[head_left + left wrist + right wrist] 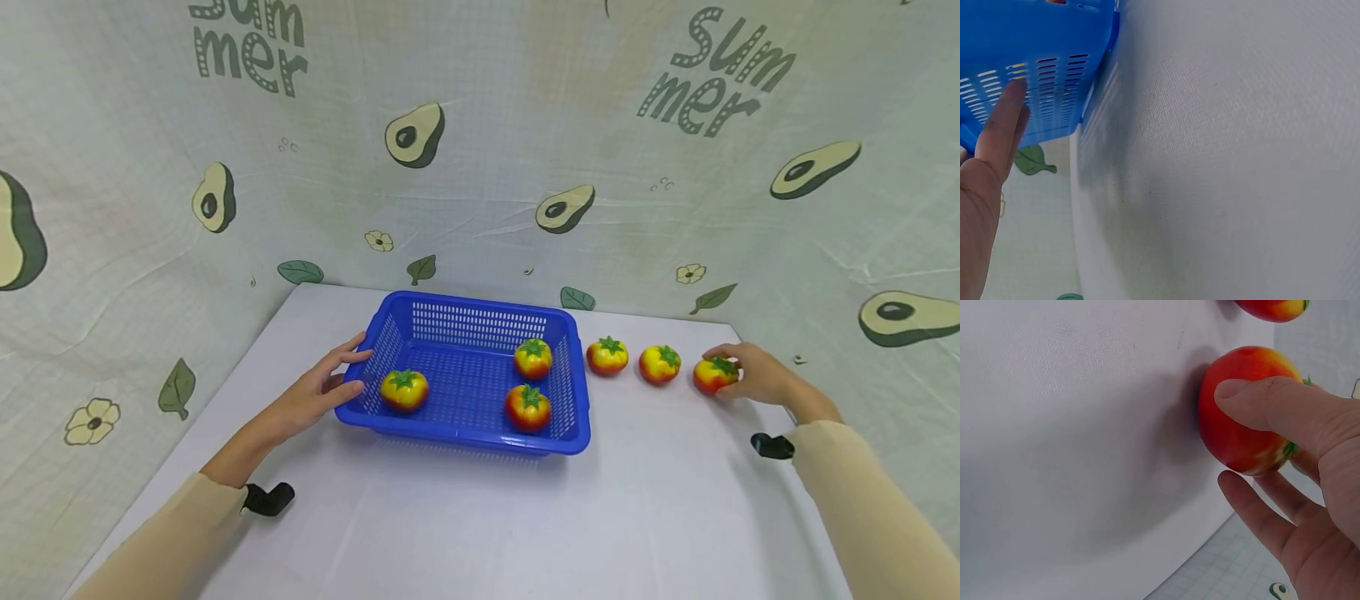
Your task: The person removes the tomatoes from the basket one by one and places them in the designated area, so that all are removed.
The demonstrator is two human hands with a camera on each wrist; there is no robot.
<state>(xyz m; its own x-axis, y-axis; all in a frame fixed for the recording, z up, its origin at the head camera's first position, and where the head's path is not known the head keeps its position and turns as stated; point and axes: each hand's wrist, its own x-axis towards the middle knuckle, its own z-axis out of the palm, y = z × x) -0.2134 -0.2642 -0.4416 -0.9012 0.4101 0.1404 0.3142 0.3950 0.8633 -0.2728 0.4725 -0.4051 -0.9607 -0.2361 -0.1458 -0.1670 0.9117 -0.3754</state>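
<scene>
**Grasping on the right: hand on the outermost tomato beyond the blue basket**

And there it is, the right hand (761, 379) out to the right of the blue basket (457, 433), thumb and fingers pinching the outermost tomato (707, 382)! The right wrist view shows the thumb pressed flat across its red side, one lower finger just clear of it. Is the fruit off the table (465, 525)? Can't tell from here.

Over on the basket's left side, the left hand (318, 392) has nothing in its grasp: fingers loosely extended, tips at the slotted wall, thumb by the rim.

Between basket and right hand, two more: the near tomato (607, 358) just beside the basket's right wall, then the middle tomato (659, 367), all three making a row, none touching another.

Inside the basket, three sit apart: the front-left tomato (403, 393) near the left wall, the front-right tomato (527, 412) and the back-right tomato (532, 363) toward the right. Green leafy tops all round! Behind the basket hangs a pale cloth (487, 83) printed with avocados, leaves and "Summer".
</scene>
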